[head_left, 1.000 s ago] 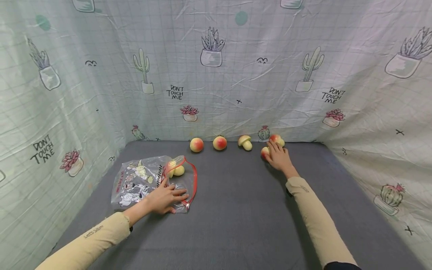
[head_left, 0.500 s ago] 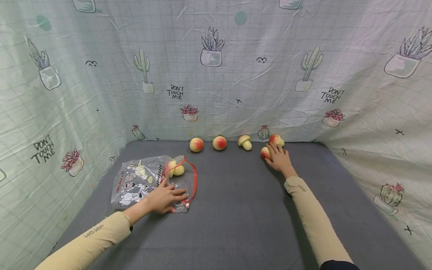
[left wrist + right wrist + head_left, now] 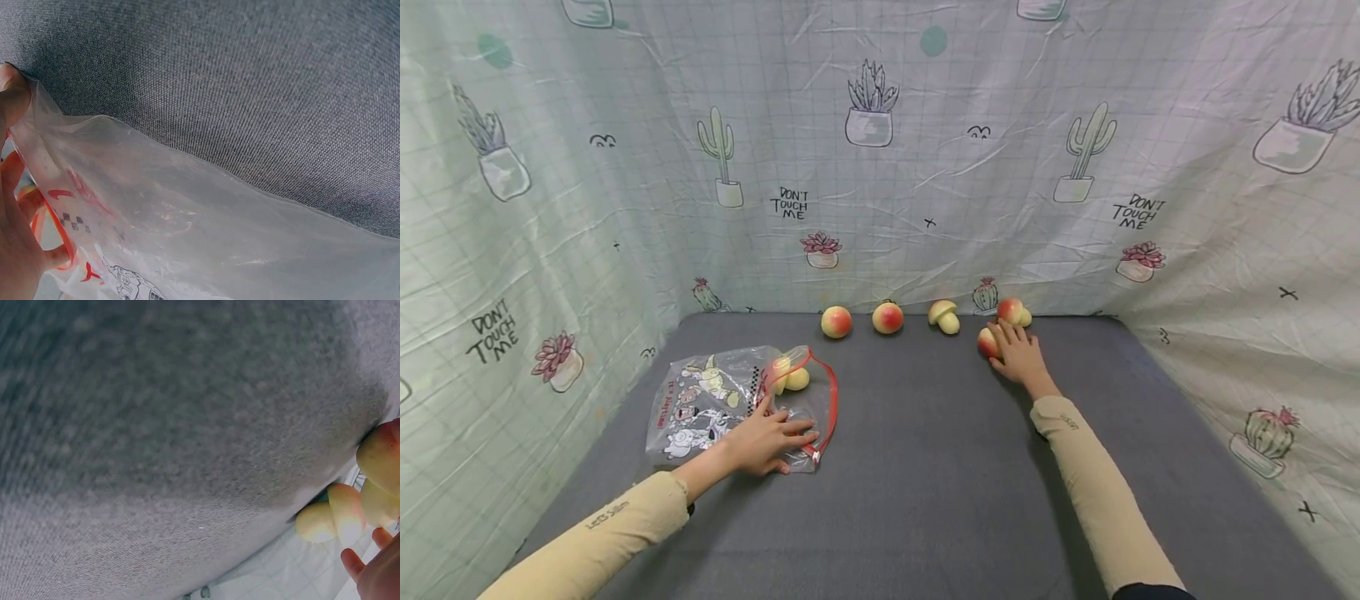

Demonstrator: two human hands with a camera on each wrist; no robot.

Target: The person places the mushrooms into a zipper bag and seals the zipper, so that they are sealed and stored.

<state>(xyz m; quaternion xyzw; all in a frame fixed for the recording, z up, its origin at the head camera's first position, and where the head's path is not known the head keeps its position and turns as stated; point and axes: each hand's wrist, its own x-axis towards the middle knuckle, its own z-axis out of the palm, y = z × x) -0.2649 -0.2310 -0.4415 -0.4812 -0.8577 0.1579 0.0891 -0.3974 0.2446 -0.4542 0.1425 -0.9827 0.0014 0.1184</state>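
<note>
The left hand (image 3: 767, 442) lies on the clear bag (image 3: 696, 408) at ten o'clock on the surface (image 3: 910, 467), its grip apart, fingers spread at the red-edged mouth. A yellow mushroom (image 3: 797, 379) sits at that mouth, at one o'clock from the hand. The right hand (image 3: 1022, 357), toward one o'clock, touches a red mushroom (image 3: 988, 342), fingers over it; whether its grip clamps, I cannot tell. A second red mushroom (image 3: 1010, 309) lies beyond, at twelve. Toward ten are a pale mushroom (image 3: 943, 317), a red-yellow ball (image 3: 887, 318) and a matching ball (image 3: 837, 322).
</note>
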